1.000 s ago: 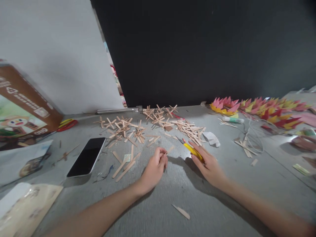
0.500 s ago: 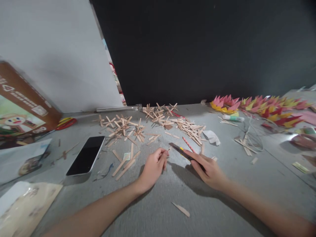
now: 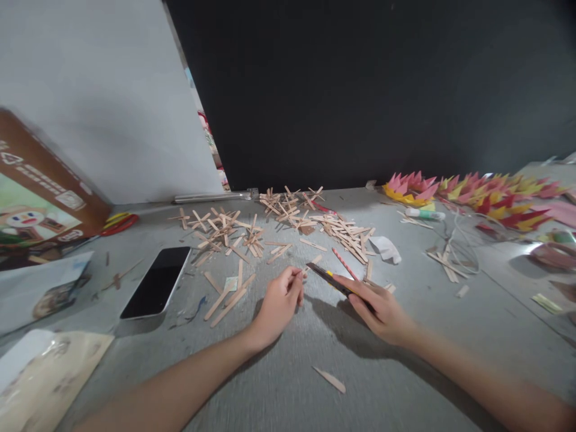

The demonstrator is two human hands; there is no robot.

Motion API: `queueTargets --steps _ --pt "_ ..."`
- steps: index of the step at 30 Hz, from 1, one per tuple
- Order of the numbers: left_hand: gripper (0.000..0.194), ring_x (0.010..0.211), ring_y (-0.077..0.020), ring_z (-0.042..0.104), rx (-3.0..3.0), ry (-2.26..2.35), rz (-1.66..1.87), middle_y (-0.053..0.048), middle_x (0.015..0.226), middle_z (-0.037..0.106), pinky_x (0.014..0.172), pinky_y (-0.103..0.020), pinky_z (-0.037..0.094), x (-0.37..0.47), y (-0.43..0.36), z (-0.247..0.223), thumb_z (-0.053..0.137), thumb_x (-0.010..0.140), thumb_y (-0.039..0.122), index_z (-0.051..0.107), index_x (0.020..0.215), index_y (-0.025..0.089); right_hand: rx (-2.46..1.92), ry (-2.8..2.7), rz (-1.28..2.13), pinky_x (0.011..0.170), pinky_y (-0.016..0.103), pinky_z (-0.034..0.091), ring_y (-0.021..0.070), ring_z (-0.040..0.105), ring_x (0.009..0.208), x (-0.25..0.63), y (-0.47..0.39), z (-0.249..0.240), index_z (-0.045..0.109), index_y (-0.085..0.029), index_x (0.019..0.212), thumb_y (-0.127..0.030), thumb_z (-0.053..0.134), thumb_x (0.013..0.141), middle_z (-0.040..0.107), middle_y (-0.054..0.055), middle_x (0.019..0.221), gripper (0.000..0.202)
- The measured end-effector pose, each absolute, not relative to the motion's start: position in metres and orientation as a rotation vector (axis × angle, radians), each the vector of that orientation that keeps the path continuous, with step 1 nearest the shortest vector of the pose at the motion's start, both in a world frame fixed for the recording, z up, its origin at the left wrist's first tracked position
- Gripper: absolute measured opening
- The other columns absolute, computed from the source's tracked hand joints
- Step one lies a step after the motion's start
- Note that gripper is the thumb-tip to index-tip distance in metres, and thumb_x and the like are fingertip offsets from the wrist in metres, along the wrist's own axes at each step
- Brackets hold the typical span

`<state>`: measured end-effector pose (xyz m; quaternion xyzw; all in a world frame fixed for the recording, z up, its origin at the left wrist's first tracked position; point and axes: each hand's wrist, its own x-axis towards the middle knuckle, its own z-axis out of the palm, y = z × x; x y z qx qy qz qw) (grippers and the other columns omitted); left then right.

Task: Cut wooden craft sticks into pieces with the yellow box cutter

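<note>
My left hand [image 3: 282, 297] is closed in a pinch above the grey table, with a short, pale piece of craft stick [image 3: 315, 263] poking out of its fingertips. In my right hand [image 3: 380, 309] a black and yellow box cutter [image 3: 335, 281] is gripped, its blade pointing up and left. The blade tip is close beside the stick; whether they touch I cannot tell. A pointed stick piece [image 3: 330, 380] lies in front of both hands. Beyond them are a loose pile of craft sticks [image 3: 344, 234] and several crossed sticks [image 3: 220, 231].
Left of my hands lies a phone [image 3: 158, 282], with scissors [image 3: 119, 223] by a brown box [image 3: 49, 186]. A red striped straw [image 3: 345, 264] rests behind the cutter. At right are a glue stick [image 3: 425, 214] and pink and yellow paper shapes [image 3: 409, 191]. A black panel [image 3: 360, 90] stands behind.
More of the stick now shows beyond my left fingertips. The box cutter's tip has shifted very slightly left and up; both arms are otherwise nearly still.
</note>
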<state>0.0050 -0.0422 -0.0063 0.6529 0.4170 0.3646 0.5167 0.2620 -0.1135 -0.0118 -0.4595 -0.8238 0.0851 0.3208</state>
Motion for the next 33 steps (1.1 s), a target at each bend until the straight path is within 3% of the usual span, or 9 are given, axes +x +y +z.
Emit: queueTargets --steps 4,10,16,21,25,29,33 --pt "0.035 0.058 -0.0141 0.051 1.557 0.995 0.875 0.006 0.061 0.055 0.063 -0.027 0.041 0.005 -0.042 -0.007 0.048 0.108 0.051 0.059 0.097 0.020 -1.187 -2.173 0.225 0.073 0.036 0.059 0.0211 0.073 0.080 0.263 -0.114 -0.012 0.048 -0.025 0.158 -0.022 0.042 0.111 0.080 0.009 0.108 0.047" --pt "0.035 0.058 -0.0141 0.052 1.564 0.993 0.869 0.006 0.061 0.055 0.063 -0.027 0.040 0.005 -0.042 -0.007 0.049 0.108 0.051 0.058 0.093 0.021 -1.186 -2.194 0.266 0.081 0.035 0.062 0.0212 0.077 0.094 0.263 -0.113 -0.012 0.044 -0.028 0.162 -0.021 0.042 0.111 0.078 0.011 0.126 0.051" --pt "0.035 0.056 -0.0145 0.054 1.532 0.985 0.870 0.005 0.060 0.058 0.061 -0.026 0.042 0.006 -0.042 -0.007 0.051 0.105 0.052 0.059 0.093 0.021 -1.178 -2.197 0.267 0.081 0.036 0.062 0.0225 0.077 0.097 0.261 -0.113 -0.011 0.045 -0.026 0.161 -0.020 0.042 0.111 0.078 0.012 0.124 0.051" --pt "0.034 0.056 -0.0146 0.056 1.508 1.002 0.875 0.005 0.060 0.058 0.060 -0.025 0.042 0.006 -0.043 -0.006 0.053 0.103 0.052 0.060 0.093 0.021 -1.188 -2.204 0.210 0.064 0.032 0.057 0.0182 0.070 0.067 0.259 -0.115 -0.011 0.047 -0.026 0.159 -0.021 0.042 0.110 0.079 0.005 0.094 0.049" --pt "0.033 0.055 -0.0148 0.056 1.543 1.055 0.867 0.004 0.060 0.058 0.058 -0.025 0.040 0.005 -0.045 -0.005 0.052 0.103 0.050 0.059 0.089 0.021 -1.202 -2.236 0.196 0.055 0.032 0.051 0.0180 0.064 0.054 0.257 -0.115 -0.010 0.052 -0.020 0.155 -0.023 0.041 0.110 0.073 0.002 0.073 0.046" --pt "0.029 0.055 -0.0156 0.055 1.706 1.235 0.864 0.002 0.064 0.063 0.057 -0.026 0.035 0.002 -0.043 -0.006 0.055 0.102 0.046 0.064 0.089 0.021 -1.234 -2.280 0.233 0.055 0.032 0.048 0.0175 0.061 0.051 0.256 -0.116 -0.010 0.057 -0.017 0.152 -0.026 0.040 0.111 0.074 0.003 0.072 0.045" --pt "0.023 0.070 -0.0197 0.067 1.855 1.255 0.799 -0.004 0.083 0.076 0.066 -0.028 0.040 -0.002 -0.038 -0.010 0.054 0.104 0.038 0.067 0.094 0.022 -1.327 -2.284 0.305 0.057 0.028 0.046 0.0141 0.060 0.050 0.253 -0.120 -0.009 0.053 -0.019 0.156 -0.028 0.042 0.111 0.077 0.003 0.080 0.047"
